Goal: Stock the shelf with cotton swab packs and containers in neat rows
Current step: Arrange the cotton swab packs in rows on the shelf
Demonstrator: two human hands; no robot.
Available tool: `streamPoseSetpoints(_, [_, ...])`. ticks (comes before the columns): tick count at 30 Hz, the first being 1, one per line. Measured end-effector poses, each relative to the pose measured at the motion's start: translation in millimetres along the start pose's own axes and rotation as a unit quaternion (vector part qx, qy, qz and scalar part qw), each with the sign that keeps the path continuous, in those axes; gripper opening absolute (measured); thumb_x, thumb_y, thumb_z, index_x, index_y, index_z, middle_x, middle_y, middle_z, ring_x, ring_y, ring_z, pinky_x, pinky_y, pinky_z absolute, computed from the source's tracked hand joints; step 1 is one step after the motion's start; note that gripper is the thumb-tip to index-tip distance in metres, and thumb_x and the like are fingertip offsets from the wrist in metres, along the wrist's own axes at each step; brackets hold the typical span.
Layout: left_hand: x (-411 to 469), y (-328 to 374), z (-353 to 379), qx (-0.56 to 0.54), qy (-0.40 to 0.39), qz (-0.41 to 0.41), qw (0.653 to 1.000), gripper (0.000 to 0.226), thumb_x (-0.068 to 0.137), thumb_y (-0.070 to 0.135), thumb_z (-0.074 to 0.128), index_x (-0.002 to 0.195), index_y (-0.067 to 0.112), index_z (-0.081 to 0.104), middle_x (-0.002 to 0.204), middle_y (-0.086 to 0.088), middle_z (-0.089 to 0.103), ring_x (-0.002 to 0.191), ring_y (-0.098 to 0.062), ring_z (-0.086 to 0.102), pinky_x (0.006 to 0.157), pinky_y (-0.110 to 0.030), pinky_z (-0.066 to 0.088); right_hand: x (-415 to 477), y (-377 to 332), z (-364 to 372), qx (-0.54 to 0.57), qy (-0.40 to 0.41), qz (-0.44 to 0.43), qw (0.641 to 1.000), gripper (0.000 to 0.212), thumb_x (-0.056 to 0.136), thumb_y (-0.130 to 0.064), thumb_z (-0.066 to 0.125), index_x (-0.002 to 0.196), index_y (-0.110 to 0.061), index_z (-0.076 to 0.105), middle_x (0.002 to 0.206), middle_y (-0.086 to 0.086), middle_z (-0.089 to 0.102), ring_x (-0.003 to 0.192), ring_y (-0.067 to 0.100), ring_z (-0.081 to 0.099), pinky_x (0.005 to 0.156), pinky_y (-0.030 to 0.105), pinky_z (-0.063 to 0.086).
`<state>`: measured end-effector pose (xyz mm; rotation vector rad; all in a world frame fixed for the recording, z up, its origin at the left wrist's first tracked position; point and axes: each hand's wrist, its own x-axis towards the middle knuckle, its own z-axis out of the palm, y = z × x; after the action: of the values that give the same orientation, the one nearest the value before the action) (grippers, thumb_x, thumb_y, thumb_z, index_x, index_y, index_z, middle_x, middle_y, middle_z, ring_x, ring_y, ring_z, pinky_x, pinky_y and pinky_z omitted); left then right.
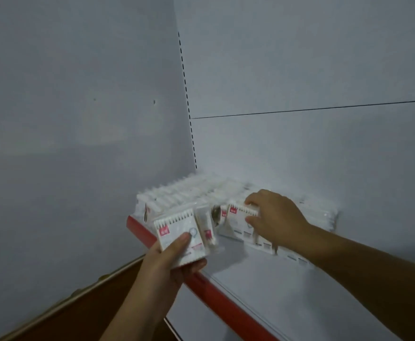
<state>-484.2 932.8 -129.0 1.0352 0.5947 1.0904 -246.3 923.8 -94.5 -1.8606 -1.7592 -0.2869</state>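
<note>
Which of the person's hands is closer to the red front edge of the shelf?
Left. The left hand, gripping a few swab packs, sits right over the red edge; the right hand is farther back over the shelf, pinching a pack in the rows.

Left grip point(170, 263) holds spare packs point(175, 227); right grip point(274, 217) pinches a pack point(238, 214) on the shelf point(275, 303).

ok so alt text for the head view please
A right hand pinches a swab pack in a row on a white shelf with a red edge. The left hand holds a stack of packs beside stocked rows in the corner.
</note>
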Motion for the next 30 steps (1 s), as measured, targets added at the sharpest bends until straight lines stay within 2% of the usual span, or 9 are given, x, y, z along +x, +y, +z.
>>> streamPoseSetpoints(4, [38, -10, -13, -0.032, -0.041, -0.034, 0.998, 0.059, 0.06, 0.02, 0.077, 0.116, 0.008, 0.065, 0.109, -0.015, 0.071, 0.095, -0.031, 0.07, 0.065, -0.034, 0.057, 27, -5, 39, -0.167, 0.0, -0.065, 0.984, 0.03, 0.088, -0.042, 0.059, 0.112, -0.025, 0.061, 0.111, -0.002, 0.063, 0.104, 0.02, 0.052, 0.087, 0.033, 0.039])
streamPoseSetpoints(9, [85, -17, -19, -0.072, -0.167, -0.103, 0.978, 0.044, 0.062, 0.015, 0.078, 0.106, 0.008, 0.072, 0.112, -0.023, 0.068, 0.101, -0.04, 0.066, 0.077, -0.051, 0.057, 30, -14, 52, -0.157, 0.043, -0.102, 0.981, 0.015, 0.065, -0.018, 0.076, 0.067, -0.008, 0.067, 0.072, 0.01, 0.064, 0.066, 0.031, 0.057, 0.056, 0.039, 0.044])
streamPoseSetpoints(12, [104, -20, -16, -0.087, -0.217, -0.135, 0.963, 0.036, 0.056, 0.004, 0.077, 0.091, 0.013, 0.078, 0.098, -0.018, 0.072, 0.084, -0.031, 0.071, 0.064, -0.043, 0.058, 29, -18, 35, -0.167, 0.057, -0.047, 0.983, 0.015, 0.077, -0.025, 0.072, 0.082, -0.01, 0.073, 0.09, 0.006, 0.069, 0.085, 0.028, 0.061, 0.073, 0.04, 0.043])
streamPoseSetpoints(15, [117, -22, -13, -0.113, -0.251, -0.156, 0.949, 0.043, 0.049, 0.011, 0.085, 0.091, 0.011, 0.078, 0.099, -0.019, 0.072, 0.083, -0.031, 0.071, 0.065, -0.043, 0.059, 20, -29, 9, -0.018, 0.098, 0.097, 0.99, 0.042, 0.092, -0.049, 0.039, 0.103, -0.022, 0.07, 0.103, -0.009, 0.068, 0.097, 0.009, 0.058, 0.083, 0.03, 0.041])
streamPoseSetpoints(17, [120, -26, -10, -0.127, -0.278, -0.169, 0.937, 0.065, 0.031, 0.027, 0.096, 0.091, 0.01, 0.078, 0.097, -0.019, 0.073, 0.081, -0.031, 0.072, 0.061, -0.039, 0.059, 8, -38, 1, 0.085, 0.053, 0.177, 0.979, 0.056, 0.092, -0.062, 0.024, 0.093, -0.027, 0.069, 0.093, -0.01, 0.071, 0.085, 0.003, 0.063, 0.078, 0.023, 0.049])
streamPoseSetpoints(19, [122, -33, -6, -0.128, -0.299, -0.169, 0.93, 0.047, 0.038, 0.019, 0.092, 0.083, 0.012, 0.079, 0.089, -0.015, 0.074, 0.075, -0.026, 0.072, 0.057, -0.033, 0.058, -1, -46, -1, 0.2, 0.066, 0.243, 0.947, 0.063, 0.088, -0.07, 0.018, 0.082, -0.032, 0.068, 0.076, -0.011, 0.071, 0.07, 0.002, 0.066, 0.065, 0.015, 0.05])
streamPoseSetpoints(22, [124, -41, 0, -0.124, -0.304, -0.191, 0.925, 0.033, 0.049, -0.008, 0.074, 0.075, 0.013, 0.079, 0.084, -0.014, 0.074, 0.07, -0.023, 0.072, 0.053, -0.03, 0.057, -8, -52, -2, 0.279, 0.064, 0.287, 0.914, 0.043, 0.09, -0.055, 0.038, 0.087, -0.024, 0.069, 0.07, -0.007, 0.07, 0.061, 0.009, 0.066, 0.058, 0.026, 0.053])
streamPoseSetpoints(25, [123, -43, 2, -0.138, -0.309, -0.192, 0.921, 0.063, 0.019, 0.026, 0.097, 0.076, 0.006, 0.078, 0.083, -0.019, 0.073, 0.067, -0.026, 0.072, 0.052, -0.029, 0.056, -19, -48, 3, 0.262, 0.104, 0.291, 0.914, 0.006, 0.088, -0.026, 0.064, 0.089, -0.024, 0.069, 0.077, -0.001, 0.072, 0.066, 0.022, 0.068, 0.059, 0.035, 0.055])
streamPoseSetpoints(30, [123, -46, -1, -0.135, -0.268, -0.204, 0.932, 0.087, 0.013, 0.029, 0.097, 0.09, -0.004, 0.073, 0.093, -0.026, 0.071, 0.073, -0.03, 0.072, 0.057, -0.035, 0.059, -42, -36, 15, 0.26, 0.266, 0.339, 0.864, 0.013, 0.09, -0.016, 0.057, 0.086, -0.017, 0.069, 0.077, 0.005, 0.07, 0.073, 0.019, 0.067, 0.058, 0.026, 0.052])
